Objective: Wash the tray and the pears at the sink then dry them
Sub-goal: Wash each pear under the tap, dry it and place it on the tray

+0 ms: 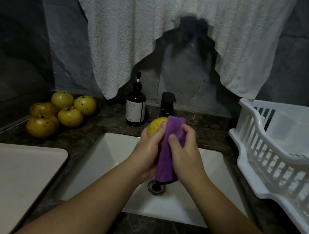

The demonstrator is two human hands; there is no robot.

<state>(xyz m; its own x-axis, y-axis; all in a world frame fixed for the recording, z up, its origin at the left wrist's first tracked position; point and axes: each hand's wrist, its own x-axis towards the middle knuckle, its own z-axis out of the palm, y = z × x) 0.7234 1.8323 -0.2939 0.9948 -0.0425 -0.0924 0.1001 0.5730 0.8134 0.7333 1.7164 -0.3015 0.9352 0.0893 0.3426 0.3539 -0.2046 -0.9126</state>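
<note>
At the centre of the frame, over the sink [117,151], your left hand [148,145] grips a pear [155,126] while your right hand [183,150] clamps a purple cloth [169,150] against it (drying, I judge). Next, turn the pear; five pears [62,112] wait at left, the tray [3,171] lower left.

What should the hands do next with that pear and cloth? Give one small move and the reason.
Probably turn the pear in the left hand so the right hand can wipe its uncovered side with the purple cloth. The cloth covers only the pear's right side; the yellow left part is still bare. Five more pears wait on the counter, so finishing this one comes first.
</note>
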